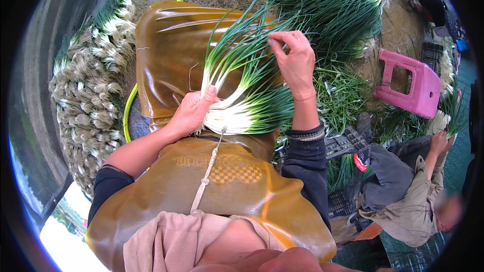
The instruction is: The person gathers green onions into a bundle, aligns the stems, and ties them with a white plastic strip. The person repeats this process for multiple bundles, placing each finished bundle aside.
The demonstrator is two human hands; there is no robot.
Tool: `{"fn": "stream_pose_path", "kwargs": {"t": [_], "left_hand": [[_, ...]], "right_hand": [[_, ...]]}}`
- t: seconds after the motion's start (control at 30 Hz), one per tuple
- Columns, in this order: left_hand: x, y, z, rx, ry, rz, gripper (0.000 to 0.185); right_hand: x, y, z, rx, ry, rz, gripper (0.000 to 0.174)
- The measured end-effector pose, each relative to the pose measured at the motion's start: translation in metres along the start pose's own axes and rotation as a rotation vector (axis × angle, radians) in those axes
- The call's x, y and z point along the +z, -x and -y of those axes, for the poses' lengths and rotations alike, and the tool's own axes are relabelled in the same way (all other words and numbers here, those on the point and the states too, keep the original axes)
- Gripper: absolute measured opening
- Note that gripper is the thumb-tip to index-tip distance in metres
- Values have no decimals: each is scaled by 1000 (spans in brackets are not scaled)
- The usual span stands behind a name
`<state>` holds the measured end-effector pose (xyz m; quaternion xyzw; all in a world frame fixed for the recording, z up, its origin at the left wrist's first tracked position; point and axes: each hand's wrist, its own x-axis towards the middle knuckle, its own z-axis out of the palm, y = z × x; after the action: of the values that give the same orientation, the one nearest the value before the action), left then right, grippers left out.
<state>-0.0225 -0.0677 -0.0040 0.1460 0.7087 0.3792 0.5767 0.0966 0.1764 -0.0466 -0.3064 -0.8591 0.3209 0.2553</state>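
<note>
My left hand (194, 109) grips a bunch of green onions (230, 115) near the white root ends, thumb on top. The bunch lies across my lap on a brown rubber apron (170, 60). Some onions (223, 68) fan upward from under the thumb, apart from the main bundle, their green leaves spreading to the right. My right hand (295, 58) is raised beside those leaves, its thumb and forefinger nearly meeting. Whether a thin leaf sits between these fingertips is too small to tell. A cord (206, 177) hangs down the apron's front to the bunch.
A stack of root-end bundles (89, 98) lines the left. Large green onion bundles (332, 7) lie at upper right, above loose leaf trimmings (336, 94). A pink plastic stool (410, 83) lies tipped over. A co-worker (404, 192) sits at right. A yellow hose (130, 113) passes behind the apron.
</note>
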Motion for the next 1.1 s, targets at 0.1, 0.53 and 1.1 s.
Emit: {"fn": "stream_pose_path", "kwargs": {"t": [0.1, 0.53, 1.1], "left_hand": [[-1, -3, 2, -18, 14, 12, 62], [5, -13, 9, 147, 255, -57, 37], [9, -12, 10, 418, -22, -190, 32]], "right_hand": [[8, -5, 0, 13, 59, 108, 16], [-12, 47, 13, 75, -174, -8, 10], [-61, 17, -32, -175, 178, -204, 7]]}}
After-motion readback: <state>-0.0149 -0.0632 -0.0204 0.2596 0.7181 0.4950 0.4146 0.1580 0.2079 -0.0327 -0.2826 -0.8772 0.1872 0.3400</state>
